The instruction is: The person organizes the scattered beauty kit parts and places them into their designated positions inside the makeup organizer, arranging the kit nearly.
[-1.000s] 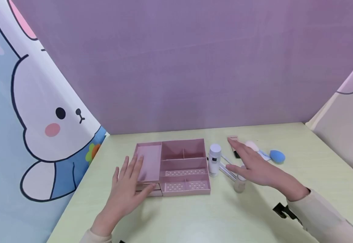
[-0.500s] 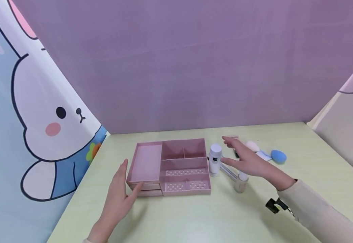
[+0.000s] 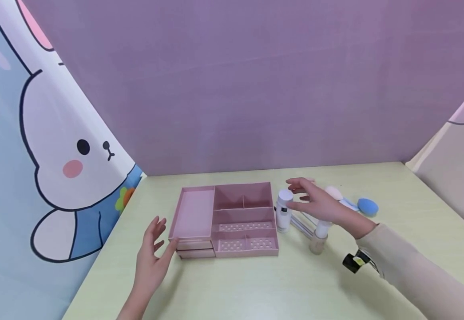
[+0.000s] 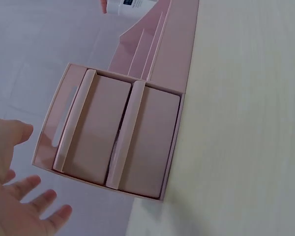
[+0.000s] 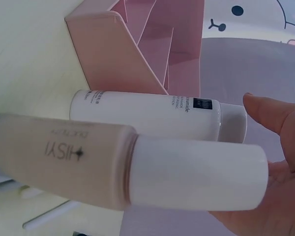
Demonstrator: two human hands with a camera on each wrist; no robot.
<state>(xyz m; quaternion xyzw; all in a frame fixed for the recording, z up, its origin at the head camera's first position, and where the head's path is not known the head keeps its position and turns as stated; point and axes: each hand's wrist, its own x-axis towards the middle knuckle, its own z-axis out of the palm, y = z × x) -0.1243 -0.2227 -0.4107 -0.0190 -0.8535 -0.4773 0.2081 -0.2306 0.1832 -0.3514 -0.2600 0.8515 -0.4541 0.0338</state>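
A pink desktop organizer (image 3: 193, 213) with compartments on the right and two drawers (image 4: 150, 142) at the front left stands on the table. My left hand (image 3: 152, 255) hovers beside its front left corner, fingers spread and loosely bent, holding nothing. Just right of the organizer stands a white lotion bottle (image 3: 283, 220) with a dark label. My right hand (image 3: 319, 203) is at its cap (image 5: 233, 123), thumb on the near side and bent fingers behind, not closed round it. A beige HISYI bottle (image 5: 64, 160) with a white cap stands in front of that hand, partly overlapped by it in the head view.
Slim white sticks (image 3: 301, 226) lie behind the beige bottle. Farther right are a blue teardrop sponge (image 3: 367, 207) and a pale pink puff (image 3: 333, 192). A purple backdrop (image 3: 255, 89) rises behind the table, and a rabbit-printed cloth (image 3: 56, 133) hangs at the left.
My left hand has come off the organizer's top left to its left side. My right hand has moved left to the white bottle's cap, its fingers bending. The organizer and bottles stay put.
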